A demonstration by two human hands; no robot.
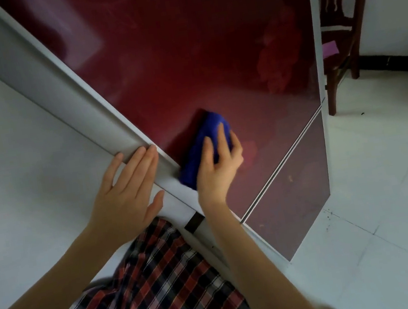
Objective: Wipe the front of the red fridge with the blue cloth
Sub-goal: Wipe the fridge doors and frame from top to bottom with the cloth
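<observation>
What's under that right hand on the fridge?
A bunched blue cloth, pressed against the red fridge door by the right hand. The fingers cover part of the cloth, and the cloth hides the patch of door beneath it.

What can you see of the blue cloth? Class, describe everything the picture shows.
The blue cloth is deep royal blue, soft and fuzzy-looking, bunched into a thick elongated pad. It lies tilted, pressed flat against the fridge's glossy red door, near the grey left edge trim. The right hand covers its lower right part, fingers spread across it.
</observation>
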